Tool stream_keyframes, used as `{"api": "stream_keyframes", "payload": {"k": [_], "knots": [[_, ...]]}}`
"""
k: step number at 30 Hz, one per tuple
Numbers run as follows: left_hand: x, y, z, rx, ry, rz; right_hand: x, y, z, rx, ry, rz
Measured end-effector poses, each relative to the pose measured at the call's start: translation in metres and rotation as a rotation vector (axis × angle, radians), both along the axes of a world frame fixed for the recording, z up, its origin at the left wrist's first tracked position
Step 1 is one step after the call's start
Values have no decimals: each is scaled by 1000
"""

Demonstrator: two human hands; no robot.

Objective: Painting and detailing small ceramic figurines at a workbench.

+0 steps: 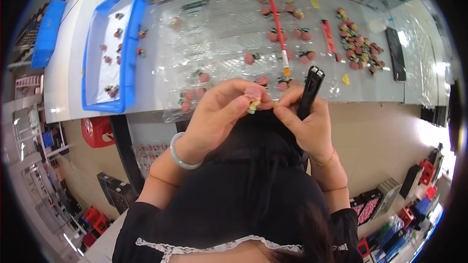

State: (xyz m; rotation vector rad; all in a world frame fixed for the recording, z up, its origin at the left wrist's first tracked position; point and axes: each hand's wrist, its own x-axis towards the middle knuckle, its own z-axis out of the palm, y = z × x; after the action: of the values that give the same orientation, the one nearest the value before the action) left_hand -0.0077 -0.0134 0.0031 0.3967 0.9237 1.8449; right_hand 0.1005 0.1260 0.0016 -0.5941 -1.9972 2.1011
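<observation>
My left hand [207, 119] is closed, with a small pink, bumpy figurine [252, 92] pinched between thumb and fingers; its lower end is yellow and pale green. Close beside it, my right hand [312, 129] wraps round a slim black tool [311, 90] that points up and away; its exact kind is unclear. Thumb and forefinger of that hand also meet at a tiny yellowish bit next to the figurine. Both hands are above the table's near edge. Similar pink figurines [283, 84] with dark green and yellow parts lie just beyond my fingers on a clear plastic sheet [224, 41].
A red-handled paintbrush [278, 19] lies across the sheet. Right of it are a red tube-like stick [328, 38], a pile of figurines [360, 47] and a flat black object [395, 54]. At left stands a blue-rimmed tray [128, 63] holding several figurines.
</observation>
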Motion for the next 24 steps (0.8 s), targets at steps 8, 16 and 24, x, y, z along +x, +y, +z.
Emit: {"api": "stream_keyframes", "payload": {"k": [8, 16, 24], "knots": [[4, 6, 3, -62, -68, 54, 44, 110, -23, 608, -321, -439], [8, 3, 7, -45, -10, 12, 43, 141, -47, 935, -531, -300], [9, 5, 15, -57, -30, 31, 46, 129, -37, 948, -530, -489]]}}
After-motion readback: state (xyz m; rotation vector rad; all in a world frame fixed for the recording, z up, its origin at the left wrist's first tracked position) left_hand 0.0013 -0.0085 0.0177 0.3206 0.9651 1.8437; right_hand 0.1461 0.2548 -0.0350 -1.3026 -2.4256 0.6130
